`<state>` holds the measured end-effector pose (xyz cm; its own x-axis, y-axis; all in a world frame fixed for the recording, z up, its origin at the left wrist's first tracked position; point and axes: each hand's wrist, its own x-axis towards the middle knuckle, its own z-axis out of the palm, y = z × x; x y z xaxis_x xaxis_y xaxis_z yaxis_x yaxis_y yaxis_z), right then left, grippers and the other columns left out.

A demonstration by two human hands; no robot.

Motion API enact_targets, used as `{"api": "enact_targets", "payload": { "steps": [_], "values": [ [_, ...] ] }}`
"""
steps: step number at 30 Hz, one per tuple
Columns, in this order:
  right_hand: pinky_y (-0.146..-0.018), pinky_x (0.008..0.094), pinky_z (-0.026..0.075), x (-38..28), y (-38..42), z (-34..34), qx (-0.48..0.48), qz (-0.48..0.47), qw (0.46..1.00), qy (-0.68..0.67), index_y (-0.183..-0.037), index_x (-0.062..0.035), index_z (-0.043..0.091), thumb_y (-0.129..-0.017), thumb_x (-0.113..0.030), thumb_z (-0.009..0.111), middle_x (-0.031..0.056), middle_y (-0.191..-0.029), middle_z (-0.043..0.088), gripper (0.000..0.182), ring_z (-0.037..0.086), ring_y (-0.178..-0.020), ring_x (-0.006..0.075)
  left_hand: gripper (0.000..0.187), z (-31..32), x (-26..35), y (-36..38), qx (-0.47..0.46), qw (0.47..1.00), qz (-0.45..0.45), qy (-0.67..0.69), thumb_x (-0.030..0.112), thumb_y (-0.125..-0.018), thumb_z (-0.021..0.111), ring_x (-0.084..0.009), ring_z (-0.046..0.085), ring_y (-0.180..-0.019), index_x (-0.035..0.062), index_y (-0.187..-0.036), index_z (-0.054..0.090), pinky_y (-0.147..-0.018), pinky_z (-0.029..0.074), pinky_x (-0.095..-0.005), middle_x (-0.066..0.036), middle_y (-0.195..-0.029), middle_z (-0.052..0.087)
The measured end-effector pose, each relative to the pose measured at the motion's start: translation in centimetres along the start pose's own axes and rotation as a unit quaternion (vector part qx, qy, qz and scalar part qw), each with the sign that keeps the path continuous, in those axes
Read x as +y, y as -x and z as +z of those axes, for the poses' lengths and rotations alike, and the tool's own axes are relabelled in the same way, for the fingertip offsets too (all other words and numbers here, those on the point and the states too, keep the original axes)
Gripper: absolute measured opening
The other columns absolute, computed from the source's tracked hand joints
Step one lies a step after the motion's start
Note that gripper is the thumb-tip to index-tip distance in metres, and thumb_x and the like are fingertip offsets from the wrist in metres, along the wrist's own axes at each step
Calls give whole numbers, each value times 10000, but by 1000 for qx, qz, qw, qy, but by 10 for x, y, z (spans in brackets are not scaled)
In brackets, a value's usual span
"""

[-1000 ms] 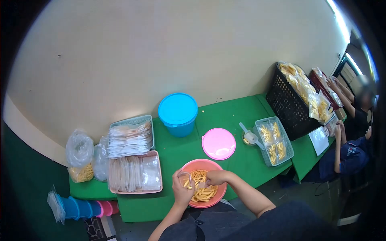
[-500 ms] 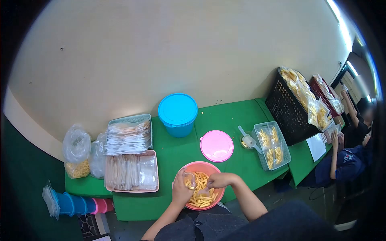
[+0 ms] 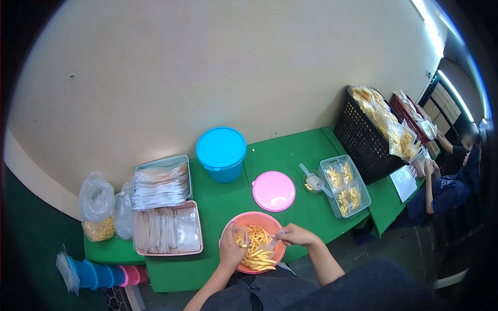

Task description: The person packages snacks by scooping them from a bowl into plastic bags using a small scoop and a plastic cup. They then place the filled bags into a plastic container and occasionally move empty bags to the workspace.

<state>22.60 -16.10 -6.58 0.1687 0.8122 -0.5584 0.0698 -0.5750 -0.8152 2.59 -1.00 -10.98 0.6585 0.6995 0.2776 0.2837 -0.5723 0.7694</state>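
A pink tub (image 3: pixel 280 255) of yellow stick-shaped snacks (image 3: pixel 258 238) stands in front of me at the table's near edge. Over its left side, my left hand (image 3: pixel 231 250) is closed around a see-through plastic bag (image 3: pixel 241 235) with a few snack sticks in it. My right hand (image 3: pixel 295 235), at the tub's right rim, grips the handle of a translucent scoop (image 3: pixel 267 246). The scoop's bowl is down among the snacks, partly hard to make out.
A pink lid (image 3: pixel 274 192) and a lidded blue tub (image 3: pixel 221 160) lie beyond. Left are trays of plastic bags (image 3: pixel 188 231) and paper-like packets (image 3: pixel 161 186). Right are another scoop (image 3: pixel 314 181), a tray of filled packs (image 3: pixel 358 199), a black crate (image 3: pixel 358 136) and another person (image 3: pixel 446 194).
My right hand has shifted right and slightly up, with the scoop's handle tilted toward the rim. The left hand still holds the bag. My view has turned slightly.
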Motion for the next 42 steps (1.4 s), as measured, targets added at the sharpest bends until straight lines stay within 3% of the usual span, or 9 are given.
{"api": "enact_targets", "payload": {
  "steps": [4, 11, 17, 26, 31, 37, 38, 41, 42],
  "values": [
    [-424, 231, 234, 16, 6, 3, 56, 35, 973, -221, -540, -127, 496, -913, -379, 635, -49, -480, 418, 471, 332, -429, 56, 650, -4, 11, -2, 3, 1000, -14, 4, 108, -709, 742, -347, 618, -991, 60, -1277, 429, -845, 505, -431, -183, -1089, 594],
    [-424, 244, 203, 12, 19, -4, 116, -23, 950, -289, -591, -138, 489, -935, -307, 615, -66, -486, 379, 403, 280, -428, 54, 629, -2, 7, -2, 11, 1000, -15, -17, 100, -723, 726, -348, 616, -1003, 59, -1274, 428, -860, 499, -428, -180, -1094, 597],
    [-430, 241, 203, -15, 25, -12, 188, -74, 926, -320, -613, -135, 500, -938, -276, 614, -86, -502, 364, 372, 280, -437, 42, 570, -7, 8, -4, -94, 994, 8, -54, 121, -735, 732, -319, 615, -1016, 59, -1233, 462, -869, 494, -417, -152, -1100, 602],
    [-434, 260, 262, -39, 16, 11, 302, -164, 930, -132, -619, -54, 595, -929, -261, 628, -75, -527, 438, 375, 349, -497, 35, 660, -4, 11, -9, -159, 985, 60, -20, 202, -771, 731, -333, 606, -1018, 52, -1331, 417, -861, 496, -436, -168, -1102, 602],
    [-436, 326, 360, -65, 28, 24, 363, -265, 886, 115, -635, 15, 590, -900, -199, 638, 84, -508, 514, 344, 490, -437, 161, 871, -4, 12, -6, -143, 985, 91, 10, 242, -730, 767, -333, 577, -1035, 83, -1440, 289, -882, 464, -445, -169, -1111, 579],
    [-453, 375, 400, -71, 35, 20, 475, -261, 836, 88, -644, 8, 590, -883, -214, 639, 151, -548, 546, 330, 537, -450, 276, 1015, -4, 13, -8, -171, 973, 140, -58, 229, -642, 805, -361, 518, -1067, 91, -1472, 237, -911, 429, -453, -175, -1153, 507],
    [-453, 375, 400, -71, 34, 16, 473, -262, 836, 90, -644, 8, 590, -883, -214, 639, 151, -548, 546, 330, 537, -450, 276, 1015, -6, 15, -9, -169, 974, 138, -58, 229, -642, 805, -361, 518, -1067, 91, -1472, 237, -911, 429, -453, -175, -1153, 507],
    [-518, 437, 461, -56, 28, 1, 281, -119, 903, 302, -692, 3, 631, -919, -376, 573, 203, -617, 597, 446, 589, -548, 375, 1015, -7, 19, -9, -187, 972, 122, -71, 225, -637, 806, -365, 512, -1066, 92, -1471, 242, -909, 433, -452, -180, -1159, 499],
    [-518, 437, 461, -47, 25, 6, 282, -118, 903, 302, -692, 3, 631, -919, -376, 573, 203, -617, 597, 446, 589, -548, 375, 1012, -4, 17, -7, -201, 965, 133, -107, 228, -638, 807, -363, 509, -1066, 98, -1472, 248, -910, 434, -450, -181, -1159, 496]
  ]
}}
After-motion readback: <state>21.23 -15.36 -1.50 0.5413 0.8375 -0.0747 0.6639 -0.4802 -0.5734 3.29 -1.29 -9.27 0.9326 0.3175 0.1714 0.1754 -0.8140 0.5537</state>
